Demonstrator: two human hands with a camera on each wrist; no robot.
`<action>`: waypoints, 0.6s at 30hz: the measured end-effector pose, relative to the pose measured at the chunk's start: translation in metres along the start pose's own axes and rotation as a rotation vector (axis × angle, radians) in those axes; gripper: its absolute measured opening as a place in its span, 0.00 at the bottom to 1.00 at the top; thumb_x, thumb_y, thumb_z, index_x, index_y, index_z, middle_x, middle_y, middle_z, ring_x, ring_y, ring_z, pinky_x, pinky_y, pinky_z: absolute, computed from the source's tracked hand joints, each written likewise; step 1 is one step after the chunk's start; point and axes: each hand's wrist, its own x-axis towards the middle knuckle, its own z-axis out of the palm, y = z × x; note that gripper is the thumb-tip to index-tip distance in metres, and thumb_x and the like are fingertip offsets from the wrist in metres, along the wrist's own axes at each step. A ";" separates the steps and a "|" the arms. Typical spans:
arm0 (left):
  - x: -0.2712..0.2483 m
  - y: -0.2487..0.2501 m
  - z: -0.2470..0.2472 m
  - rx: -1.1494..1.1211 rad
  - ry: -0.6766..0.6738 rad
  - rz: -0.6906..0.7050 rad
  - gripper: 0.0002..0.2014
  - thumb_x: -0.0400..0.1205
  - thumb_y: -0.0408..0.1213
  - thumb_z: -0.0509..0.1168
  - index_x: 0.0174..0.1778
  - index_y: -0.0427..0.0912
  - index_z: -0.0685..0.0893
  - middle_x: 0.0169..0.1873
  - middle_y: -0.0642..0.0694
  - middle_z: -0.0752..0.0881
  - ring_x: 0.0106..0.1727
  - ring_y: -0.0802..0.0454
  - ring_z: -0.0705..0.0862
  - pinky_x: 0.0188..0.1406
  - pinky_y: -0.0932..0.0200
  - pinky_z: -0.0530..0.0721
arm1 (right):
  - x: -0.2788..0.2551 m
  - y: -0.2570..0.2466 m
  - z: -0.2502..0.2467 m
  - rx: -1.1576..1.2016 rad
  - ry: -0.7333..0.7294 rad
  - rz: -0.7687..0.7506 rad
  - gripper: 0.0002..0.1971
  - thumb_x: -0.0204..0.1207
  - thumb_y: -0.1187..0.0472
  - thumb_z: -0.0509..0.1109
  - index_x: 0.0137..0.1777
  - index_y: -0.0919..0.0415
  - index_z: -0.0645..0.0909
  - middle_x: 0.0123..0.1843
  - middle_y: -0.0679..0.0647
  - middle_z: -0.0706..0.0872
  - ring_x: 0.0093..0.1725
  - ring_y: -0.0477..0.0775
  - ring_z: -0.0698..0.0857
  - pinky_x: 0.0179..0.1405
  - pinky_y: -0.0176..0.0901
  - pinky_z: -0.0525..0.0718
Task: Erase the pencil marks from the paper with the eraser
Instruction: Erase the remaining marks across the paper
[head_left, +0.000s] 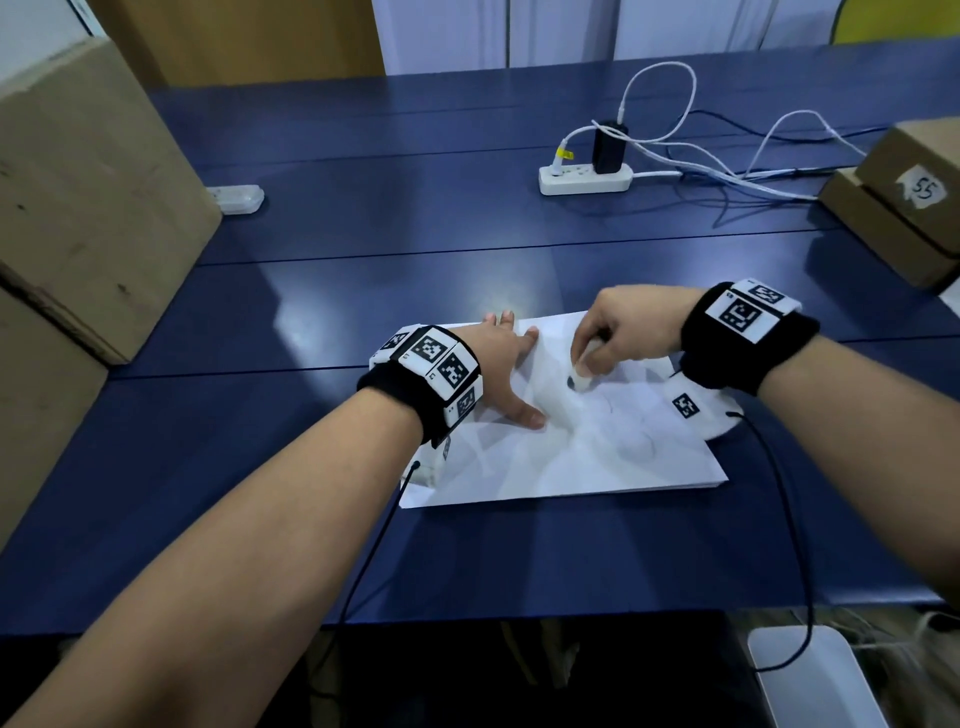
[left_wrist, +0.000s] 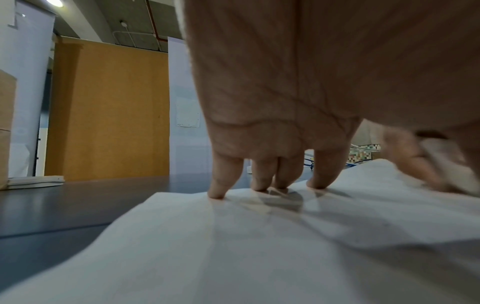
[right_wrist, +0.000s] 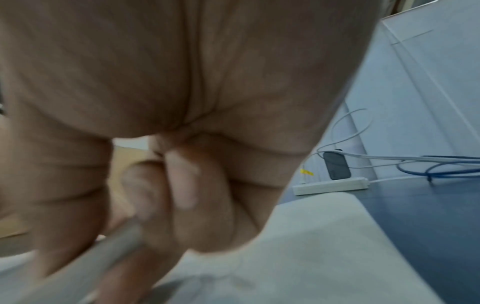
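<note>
A white sheet of paper (head_left: 597, 457) lies on the blue table (head_left: 363, 234), with faint pencil marks near its middle. My left hand (head_left: 501, 374) lies flat on the sheet's left part, fingers spread and pressing down; the fingertips (left_wrist: 265, 183) touch the paper (left_wrist: 233, 246). My right hand (head_left: 618, 332) pinches a white eraser (head_left: 582, 376) with a dark tip, its lower end on the paper. In the right wrist view the right hand (right_wrist: 168, 185) is blurred, with curled fingers above the paper (right_wrist: 311, 257).
A white power strip (head_left: 584, 179) with a black charger and loose cables sits at the back. Cardboard boxes stand at the left (head_left: 88, 197) and right (head_left: 904, 197). A small white object (head_left: 239, 198) lies beside the left box.
</note>
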 end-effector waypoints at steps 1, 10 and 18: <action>-0.001 0.000 0.000 -0.001 -0.001 -0.001 0.62 0.69 0.69 0.71 0.87 0.44 0.41 0.86 0.35 0.42 0.86 0.38 0.45 0.84 0.45 0.54 | 0.006 0.003 -0.001 -0.026 0.109 0.029 0.06 0.72 0.54 0.75 0.47 0.48 0.91 0.36 0.47 0.91 0.38 0.45 0.85 0.44 0.41 0.82; -0.002 -0.001 -0.001 -0.010 -0.009 -0.006 0.62 0.69 0.69 0.71 0.87 0.44 0.41 0.85 0.35 0.42 0.86 0.39 0.44 0.84 0.45 0.54 | -0.004 -0.007 -0.001 0.036 -0.061 0.017 0.04 0.71 0.56 0.76 0.44 0.49 0.91 0.32 0.46 0.90 0.29 0.42 0.81 0.36 0.37 0.80; -0.002 -0.001 -0.002 -0.017 -0.011 -0.013 0.62 0.68 0.69 0.72 0.87 0.47 0.42 0.86 0.37 0.42 0.87 0.41 0.44 0.84 0.43 0.54 | 0.013 0.010 -0.009 -0.039 0.303 0.113 0.09 0.74 0.53 0.73 0.50 0.53 0.90 0.45 0.52 0.92 0.49 0.52 0.84 0.50 0.42 0.80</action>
